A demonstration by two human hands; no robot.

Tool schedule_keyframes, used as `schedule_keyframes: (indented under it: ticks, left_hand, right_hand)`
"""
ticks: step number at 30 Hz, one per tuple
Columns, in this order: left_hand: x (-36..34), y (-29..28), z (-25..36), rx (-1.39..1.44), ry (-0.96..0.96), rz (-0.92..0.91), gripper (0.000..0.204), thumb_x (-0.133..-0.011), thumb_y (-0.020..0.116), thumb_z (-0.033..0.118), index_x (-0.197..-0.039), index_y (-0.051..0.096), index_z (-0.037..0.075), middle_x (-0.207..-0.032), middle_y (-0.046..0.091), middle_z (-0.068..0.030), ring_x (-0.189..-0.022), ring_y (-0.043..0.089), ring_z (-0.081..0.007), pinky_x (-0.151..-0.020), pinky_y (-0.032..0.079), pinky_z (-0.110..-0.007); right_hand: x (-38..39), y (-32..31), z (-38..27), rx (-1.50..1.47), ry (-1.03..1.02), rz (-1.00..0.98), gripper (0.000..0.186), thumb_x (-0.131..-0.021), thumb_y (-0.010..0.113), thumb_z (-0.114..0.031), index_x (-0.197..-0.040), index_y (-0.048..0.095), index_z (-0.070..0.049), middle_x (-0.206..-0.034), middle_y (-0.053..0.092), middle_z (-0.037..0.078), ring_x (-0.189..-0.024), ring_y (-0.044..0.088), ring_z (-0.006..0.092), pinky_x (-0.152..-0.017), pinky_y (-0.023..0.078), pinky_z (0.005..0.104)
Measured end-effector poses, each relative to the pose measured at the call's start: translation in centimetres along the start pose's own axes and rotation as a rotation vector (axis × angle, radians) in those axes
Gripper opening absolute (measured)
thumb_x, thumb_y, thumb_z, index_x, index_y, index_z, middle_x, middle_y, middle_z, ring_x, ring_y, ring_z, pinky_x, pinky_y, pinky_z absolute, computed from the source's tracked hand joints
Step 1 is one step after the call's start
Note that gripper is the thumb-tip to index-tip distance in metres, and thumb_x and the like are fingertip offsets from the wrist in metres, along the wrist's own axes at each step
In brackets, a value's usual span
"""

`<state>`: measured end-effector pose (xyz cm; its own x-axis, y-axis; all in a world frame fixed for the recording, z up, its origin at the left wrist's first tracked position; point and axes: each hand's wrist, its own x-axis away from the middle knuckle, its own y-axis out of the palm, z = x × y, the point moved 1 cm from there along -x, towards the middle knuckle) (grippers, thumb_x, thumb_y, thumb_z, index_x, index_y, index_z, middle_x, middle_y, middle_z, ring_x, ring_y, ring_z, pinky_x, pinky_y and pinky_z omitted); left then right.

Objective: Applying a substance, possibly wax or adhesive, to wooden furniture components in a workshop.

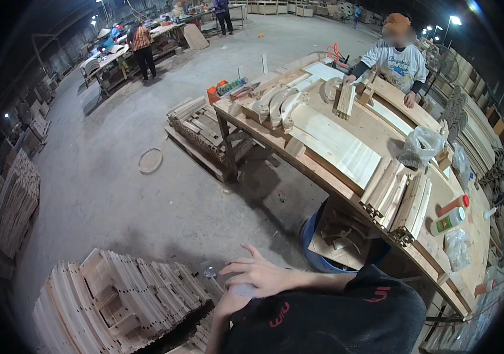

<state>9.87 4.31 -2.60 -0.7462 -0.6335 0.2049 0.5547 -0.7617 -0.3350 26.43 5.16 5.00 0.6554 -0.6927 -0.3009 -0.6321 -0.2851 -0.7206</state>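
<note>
Head view: the wood stack point(151, 295) stands at the lower left of the frame, its slats packed side by side. Just right of it, near the bottom centre, the right hand point(260, 277) crosses over the left hand point(234, 300); the right's fingers are spread apart, the left's are hidden and I cannot tell their state. Further right sits a blue bin point(309, 239) holding wood pieces. The table point(376, 135) above bears slats point(384, 192) and 2 bottles point(447, 222); 1 co-worker point(398, 64) stands behind it, upper right.
</note>
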Motion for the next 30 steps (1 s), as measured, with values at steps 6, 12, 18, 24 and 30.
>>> schedule_keyframes:
  ticks: [6,12,18,24,30]
  left_hand:
    - [-2.8,1.8,0.8,-0.245,0.353,0.471,0.024,-0.080,0.052,0.008,-0.103,0.053,0.002,-0.103,0.052,-0.0153,-0.100,0.050,-0.0298,-0.081,0.043,-0.038]
    - [-2.7,1.1,1.6,0.076,0.166,0.242,0.019,-0.080,0.052,0.006,-0.097,0.052,-0.001,-0.092,0.054,-0.0135,-0.090,0.054,-0.0270,-0.075,0.044,-0.037]
    - [-2.9,1.3,4.0,0.211,0.138,0.176,0.017,-0.080,0.051,0.008,-0.094,0.052,-0.002,-0.086,0.056,-0.0113,-0.083,0.056,-0.0233,-0.068,0.045,-0.034]
    - [-2.8,2.6,1.1,-0.439,0.307,0.039,0.017,-0.087,0.046,0.017,-0.094,0.056,0.005,-0.083,0.058,-0.0085,-0.085,0.056,-0.0188,-0.084,0.039,-0.033]
    - [-2.2,0.5,2.0,0.068,0.113,0.258,0.029,-0.093,0.035,0.022,-0.093,0.055,0.001,-0.089,0.057,-0.0095,-0.094,0.050,-0.0266,-0.095,0.026,-0.040]
  right_hand:
    - [-0.5,-0.2,1.1,-0.245,-0.080,0.001,0.032,-0.094,0.032,-0.022,-0.090,0.056,-0.002,-0.102,0.055,0.013,-0.106,0.049,0.0246,-0.101,0.017,0.0512]
    - [-0.5,-0.1,1.5,-0.962,0.140,-0.116,0.044,-0.096,0.032,-0.032,-0.066,0.049,-0.003,-0.059,0.048,0.003,-0.058,0.045,0.0152,-0.066,0.037,0.0303]
    - [-0.8,-1.1,0.3,-1.290,0.361,0.030,0.048,-0.093,0.043,-0.036,-0.053,0.034,-0.012,-0.049,0.029,-0.008,-0.045,0.022,0.0033,-0.039,0.018,0.0220]
    - [-0.8,-6.4,-0.1,-1.770,0.240,0.041,0.047,-0.096,0.030,-0.036,-0.057,0.032,-0.011,-0.050,0.026,-0.005,-0.044,0.023,0.0062,-0.042,0.020,0.0220]
    - [-1.8,-8.1,1.5,-0.903,0.250,0.239,0.030,-0.080,0.065,-0.025,-0.093,0.050,-0.003,-0.077,0.048,0.001,-0.072,0.047,0.0125,-0.065,0.041,0.0257]
